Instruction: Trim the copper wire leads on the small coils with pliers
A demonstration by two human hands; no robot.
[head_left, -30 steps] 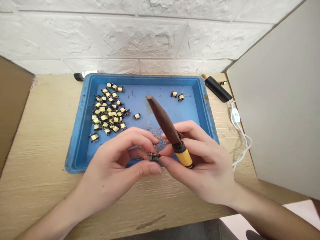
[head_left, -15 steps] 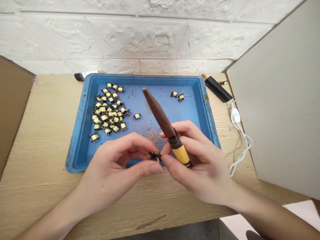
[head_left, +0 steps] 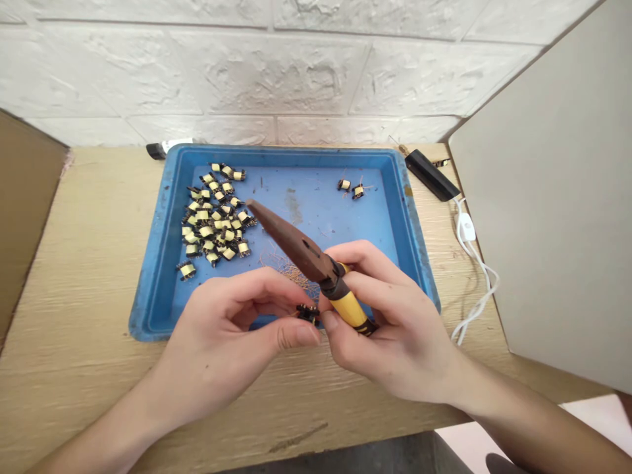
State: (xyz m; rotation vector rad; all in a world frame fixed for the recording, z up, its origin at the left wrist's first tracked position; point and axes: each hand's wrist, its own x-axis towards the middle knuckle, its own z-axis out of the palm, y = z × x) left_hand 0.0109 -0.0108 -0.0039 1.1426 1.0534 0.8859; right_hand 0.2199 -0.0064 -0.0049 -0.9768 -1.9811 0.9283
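My left hand (head_left: 232, 329) pinches a small dark transformer coil (head_left: 307, 312) between thumb and fingers, just over the near rim of a blue tray (head_left: 148, 276). My right hand (head_left: 395, 322) is wrapped round the yellow handle of long-nose pliers (head_left: 301, 250), and its thumb and fingertip also touch the coil. The rusty jaws are closed and point up and to the left over the tray. A heap of several yellow-taped coils (head_left: 212, 217) lies in the tray's left half. Two more coils (head_left: 350, 189) sit at the far right. Cut copper wire scraps (head_left: 291, 266) lie behind my fingers.
The tray rests on a light wooden table (head_left: 74, 263) against a white brick wall. A black tool with a white cord and switch (head_left: 434, 178) lies right of the tray. A grey panel (head_left: 553, 197) stands at the right, a brown board (head_left: 24, 204) at the left.
The pliers have tilted down and leftward, the tip swinging from the tray's middle toward the coil heap. Both hands stay pinched on the small coil in nearly the same place.
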